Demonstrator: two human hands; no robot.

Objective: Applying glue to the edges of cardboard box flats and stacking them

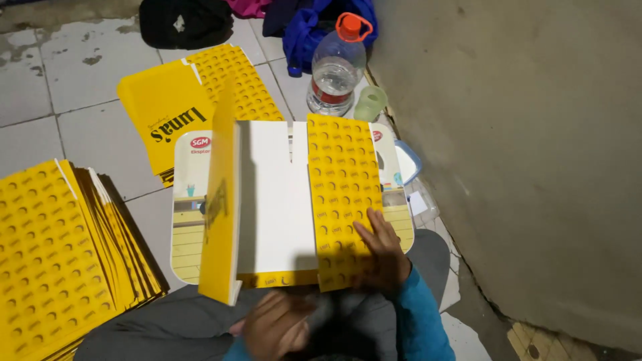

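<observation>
Yellow box blank [281,207], a flat-cut card sheet with a white inside and patterned yellow flaps, lies across the person's lap on a pale rounded board [184,220] above the tiled floor [80,127]. Its left flap stands upright; its right flap is folded flat over the white panel. The right hand [382,251] presses on that flap with fingers spread apart, palm down near the blank's near edge. The left hand [274,327] sits low by the near edge, fingers curled loosely, gripping nothing that I can make out. A stack of yellow blanks [60,261] lies at the left, more printed sheets [180,100] lie beyond, and a water bottle [336,67] with a green cup [370,102] stands by the wall. With nothing steadying it, the upright flap could flop back down; uneven pressure from the right hand might crease the card off its score line.
</observation>
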